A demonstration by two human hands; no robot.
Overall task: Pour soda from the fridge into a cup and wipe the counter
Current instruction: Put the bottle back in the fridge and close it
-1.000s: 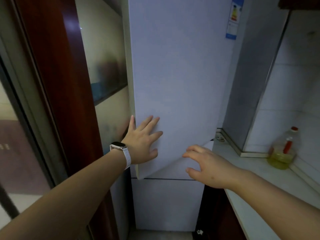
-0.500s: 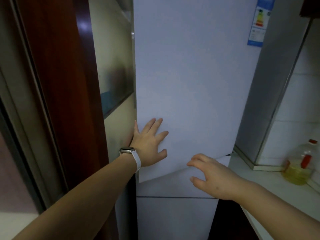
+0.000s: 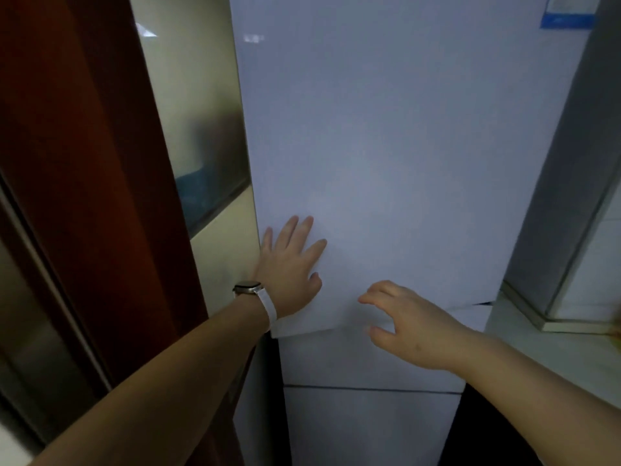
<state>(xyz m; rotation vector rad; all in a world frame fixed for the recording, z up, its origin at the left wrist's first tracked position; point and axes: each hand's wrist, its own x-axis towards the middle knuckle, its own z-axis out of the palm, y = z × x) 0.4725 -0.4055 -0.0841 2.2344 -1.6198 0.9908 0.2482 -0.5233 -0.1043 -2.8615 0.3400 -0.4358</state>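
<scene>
A tall white fridge fills the middle of the view. Its upper door (image 3: 403, 146) stands slightly ajar, its lower left corner hanging out past the lower door (image 3: 366, 428). My left hand (image 3: 290, 269), with a watch on the wrist, lies flat with fingers spread on the upper door near its lower left corner. My right hand (image 3: 408, 326) hovers open with curled fingers just in front of the upper door's bottom edge, holding nothing. No soda or cup is visible.
A light counter (image 3: 554, 351) runs along the right, beside the fridge. A grey column (image 3: 568, 183) rises from the counter's back. On the left stand a dark red door frame (image 3: 97, 196) and a glass panel (image 3: 198, 112). A blue label (image 3: 568, 11) sits at the fridge's top right.
The upper fridge door has swung closer to shut under my left hand. My view has shifted left and nearer, so the oil bottle on the counter has left the frame.
</scene>
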